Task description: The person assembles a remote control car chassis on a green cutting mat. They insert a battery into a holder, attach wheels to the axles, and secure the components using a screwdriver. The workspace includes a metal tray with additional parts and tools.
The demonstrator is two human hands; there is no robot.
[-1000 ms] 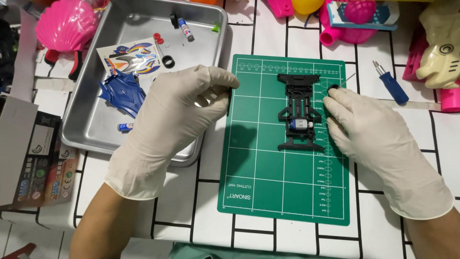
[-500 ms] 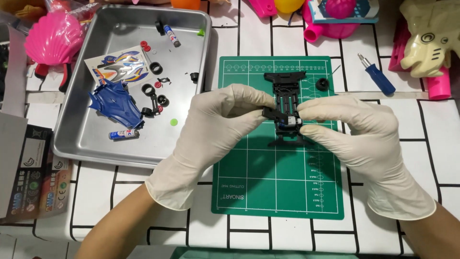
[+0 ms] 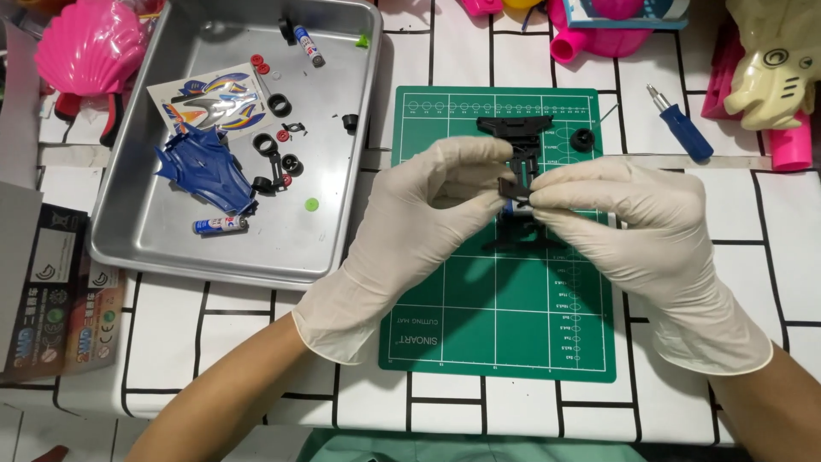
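Hands meet over the green cutting mat [image 3: 505,316] — left hand [image 3: 428,214] and right hand [image 3: 633,231] both pinched on the black toy-car chassis [image 3: 520,158]. Wheels, batteries and the blue body shell [image 3: 203,171] lie unfitted in the metal tray [image 3: 342,248] — assembly looks barely begun.

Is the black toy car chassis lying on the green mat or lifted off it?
Lifted: both hands, left and right, pinch the black chassis above the green cutting mat, with its shadow showing underneath.
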